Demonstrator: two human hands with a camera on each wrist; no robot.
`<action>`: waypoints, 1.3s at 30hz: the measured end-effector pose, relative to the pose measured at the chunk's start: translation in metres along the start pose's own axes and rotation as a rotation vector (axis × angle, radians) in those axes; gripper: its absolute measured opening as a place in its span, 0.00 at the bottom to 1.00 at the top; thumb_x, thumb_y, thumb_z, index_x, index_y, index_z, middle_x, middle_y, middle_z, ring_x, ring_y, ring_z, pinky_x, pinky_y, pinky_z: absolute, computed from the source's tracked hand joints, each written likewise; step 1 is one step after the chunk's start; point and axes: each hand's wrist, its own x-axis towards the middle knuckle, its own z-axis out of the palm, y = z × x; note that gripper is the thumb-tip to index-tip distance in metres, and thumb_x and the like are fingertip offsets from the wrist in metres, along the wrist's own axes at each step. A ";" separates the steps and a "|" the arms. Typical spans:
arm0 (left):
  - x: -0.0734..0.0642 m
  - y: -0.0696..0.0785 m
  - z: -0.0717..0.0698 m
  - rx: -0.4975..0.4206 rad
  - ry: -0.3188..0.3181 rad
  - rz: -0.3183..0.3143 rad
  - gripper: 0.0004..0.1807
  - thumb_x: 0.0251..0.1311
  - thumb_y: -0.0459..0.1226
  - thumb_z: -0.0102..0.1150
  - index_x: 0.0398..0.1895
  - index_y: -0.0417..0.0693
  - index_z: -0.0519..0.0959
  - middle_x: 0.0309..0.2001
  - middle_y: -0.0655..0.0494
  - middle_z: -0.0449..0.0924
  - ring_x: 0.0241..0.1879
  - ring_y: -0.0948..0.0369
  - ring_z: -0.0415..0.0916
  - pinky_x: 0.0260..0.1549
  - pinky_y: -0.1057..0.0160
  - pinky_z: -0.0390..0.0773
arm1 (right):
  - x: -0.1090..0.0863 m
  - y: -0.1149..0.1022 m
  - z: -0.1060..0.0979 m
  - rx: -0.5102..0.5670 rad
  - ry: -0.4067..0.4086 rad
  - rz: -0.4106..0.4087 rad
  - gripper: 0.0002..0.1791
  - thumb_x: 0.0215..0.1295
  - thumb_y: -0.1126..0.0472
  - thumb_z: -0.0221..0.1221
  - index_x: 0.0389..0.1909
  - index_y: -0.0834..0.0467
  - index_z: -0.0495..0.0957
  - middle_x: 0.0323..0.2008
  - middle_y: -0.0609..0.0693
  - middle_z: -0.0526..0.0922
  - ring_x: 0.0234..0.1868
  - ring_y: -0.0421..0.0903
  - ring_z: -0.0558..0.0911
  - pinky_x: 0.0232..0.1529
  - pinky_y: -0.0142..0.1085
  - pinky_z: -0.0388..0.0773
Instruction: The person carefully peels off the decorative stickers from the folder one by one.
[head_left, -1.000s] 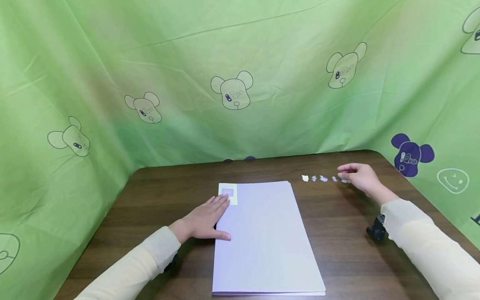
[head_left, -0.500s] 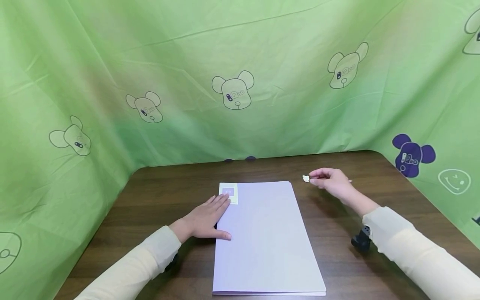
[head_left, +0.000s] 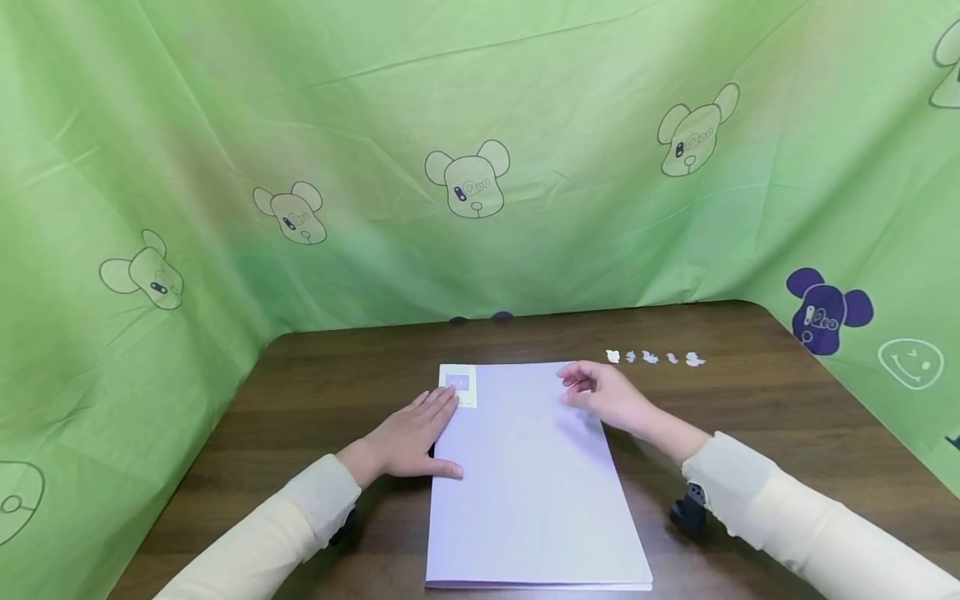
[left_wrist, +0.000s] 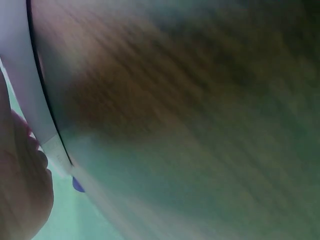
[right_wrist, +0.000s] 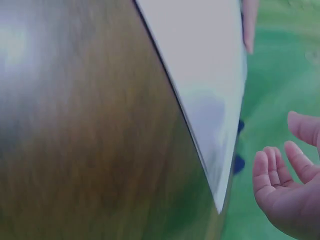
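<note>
My left hand point(head_left: 412, 437) lies flat with spread fingers on a stack of large pale lilac paper sheets point(head_left: 536, 492), at its left side. Its fingertips touch a white square point(head_left: 468, 398) with a lilac centre at the sheets' upper left corner. Over the upper right corner hovers my right hand point(head_left: 611, 398), fingers loosely bent. In the right wrist view the thumb and fingers of the right hand point(right_wrist: 290, 185) stand apart with nothing between them. Beyond it, a row of several small cut-out shapes lies on the table, from a white one point(head_left: 613, 357) to a pale bluish one point(head_left: 694, 359).
The brown wooden table point(head_left: 337, 367) extends around the sheets. A green curtain point(head_left: 360, 275) with bear-head prints encloses its back and sides. A small black device point(head_left: 688, 510) hangs under the right cuff.
My right hand has moved left from the far end of the row of cut-outs, passing along it, to above the sheets' corner. The left hand has stayed still.
</note>
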 end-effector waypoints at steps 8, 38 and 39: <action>-0.006 0.005 0.003 -0.018 0.034 -0.097 0.65 0.50 0.79 0.35 0.76 0.38 0.44 0.77 0.44 0.39 0.75 0.52 0.36 0.71 0.55 0.40 | -0.007 -0.009 0.029 -0.099 -0.150 -0.166 0.23 0.59 0.64 0.67 0.53 0.69 0.75 0.51 0.62 0.79 0.51 0.59 0.78 0.51 0.50 0.76; -0.016 0.012 0.006 -0.513 0.078 -0.227 0.58 0.55 0.66 0.58 0.76 0.39 0.48 0.75 0.40 0.48 0.73 0.41 0.40 0.66 0.40 0.52 | -0.018 -0.026 0.060 -0.496 -0.551 -0.190 0.47 0.65 0.39 0.59 0.74 0.63 0.54 0.74 0.66 0.48 0.73 0.66 0.43 0.68 0.62 0.40; -0.016 0.012 0.007 -0.542 0.082 -0.226 0.58 0.55 0.64 0.60 0.76 0.39 0.47 0.75 0.39 0.47 0.73 0.40 0.40 0.65 0.39 0.52 | -0.018 -0.025 0.061 -0.504 -0.554 -0.190 0.47 0.65 0.39 0.58 0.74 0.63 0.54 0.74 0.65 0.47 0.73 0.66 0.43 0.68 0.62 0.40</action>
